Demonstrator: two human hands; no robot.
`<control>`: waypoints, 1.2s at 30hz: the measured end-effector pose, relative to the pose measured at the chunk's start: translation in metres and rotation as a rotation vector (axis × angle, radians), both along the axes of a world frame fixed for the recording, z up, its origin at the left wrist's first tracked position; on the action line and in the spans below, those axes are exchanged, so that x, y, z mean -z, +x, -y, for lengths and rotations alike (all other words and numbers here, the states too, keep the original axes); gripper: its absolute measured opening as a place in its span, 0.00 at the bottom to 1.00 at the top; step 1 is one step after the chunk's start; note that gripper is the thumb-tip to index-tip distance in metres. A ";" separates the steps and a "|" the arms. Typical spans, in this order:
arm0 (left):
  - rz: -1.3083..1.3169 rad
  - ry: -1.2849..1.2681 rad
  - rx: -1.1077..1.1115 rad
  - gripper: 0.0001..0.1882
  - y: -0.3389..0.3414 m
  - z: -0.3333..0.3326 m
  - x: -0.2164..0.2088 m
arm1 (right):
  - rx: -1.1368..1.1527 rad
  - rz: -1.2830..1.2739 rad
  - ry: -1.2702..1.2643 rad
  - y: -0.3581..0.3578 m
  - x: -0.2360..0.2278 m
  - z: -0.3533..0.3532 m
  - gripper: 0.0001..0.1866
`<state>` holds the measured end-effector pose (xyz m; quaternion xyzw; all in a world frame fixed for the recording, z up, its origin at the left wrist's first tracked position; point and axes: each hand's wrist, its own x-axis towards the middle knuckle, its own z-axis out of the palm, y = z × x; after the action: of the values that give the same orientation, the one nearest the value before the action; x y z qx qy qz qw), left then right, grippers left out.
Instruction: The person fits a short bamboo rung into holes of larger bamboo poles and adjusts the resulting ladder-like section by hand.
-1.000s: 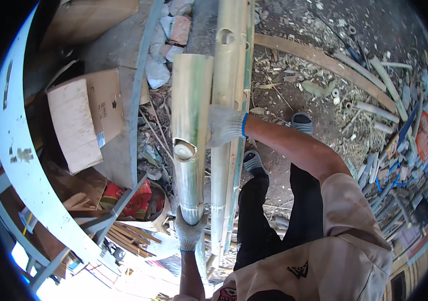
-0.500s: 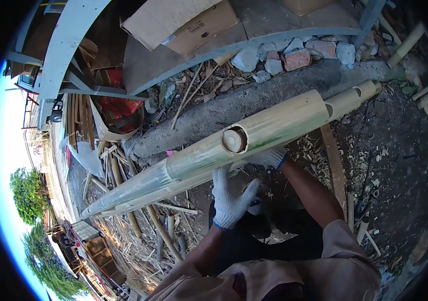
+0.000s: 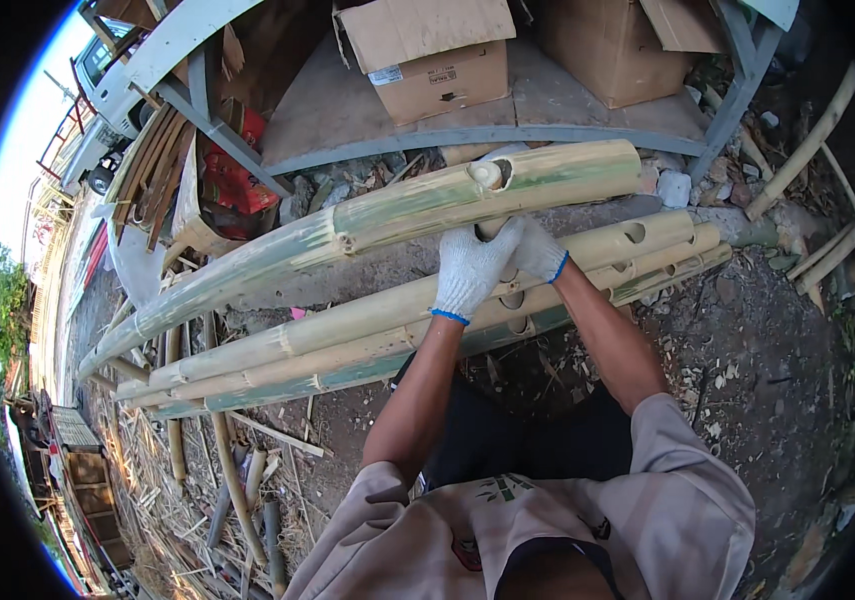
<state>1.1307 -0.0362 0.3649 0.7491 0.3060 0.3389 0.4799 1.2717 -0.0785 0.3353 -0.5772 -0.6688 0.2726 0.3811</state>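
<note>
Both my hands wear white knit gloves with blue cuffs. Side by side, my left hand [image 3: 471, 270] and my right hand [image 3: 539, 248] close around a short bamboo stub [image 3: 490, 229], mostly covered by the gloves. The stub meets the near side of a long green-and-yellow bamboo pole [image 3: 402, 215]. A pale round end shows in the hole [image 3: 488, 176] on the pole's upper side. Below lie several more bamboo poles [image 3: 367, 318] with cut holes near their right ends, running under my wrists.
Beyond the poles is a low shelf with a grey frame [image 3: 487, 134], holding cardboard boxes [image 3: 442, 75]. Bamboo offcuts [image 3: 232, 470] litter the ground at left. More poles [image 3: 809, 135] lean at right, and a truck [image 3: 112, 100] stands far left.
The holed pole has moved away from me, uncovering the poles beneath it. My left hand, spread below the pole before, has moved up and closed beside my right. The view has shifted.
</note>
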 end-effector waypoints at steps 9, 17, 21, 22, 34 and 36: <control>-0.085 0.174 0.137 0.27 0.002 -0.007 -0.007 | 0.264 0.284 0.391 -0.015 0.034 0.005 0.21; -0.308 0.054 0.431 0.29 -0.013 -0.005 0.013 | 0.301 -0.787 0.001 -0.031 0.057 0.033 0.28; -0.159 -0.156 0.662 0.28 -0.020 -0.020 0.038 | 0.529 -0.826 -0.094 -0.043 0.078 0.039 0.38; -0.152 -0.156 0.674 0.28 -0.022 -0.023 0.037 | 0.503 -0.585 -0.052 -0.044 0.076 0.045 0.40; 0.044 -0.407 0.859 0.31 -0.028 -0.050 0.079 | 0.995 0.501 0.135 -0.109 0.078 0.059 0.29; 0.040 -0.386 0.833 0.31 -0.029 -0.048 0.084 | 0.979 -0.434 0.124 -0.102 0.061 0.052 0.28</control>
<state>1.1016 0.0115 0.2813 0.6985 0.0272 0.0683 0.7118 1.1696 -0.1301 0.2742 -0.7282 -0.2424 0.1362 0.6264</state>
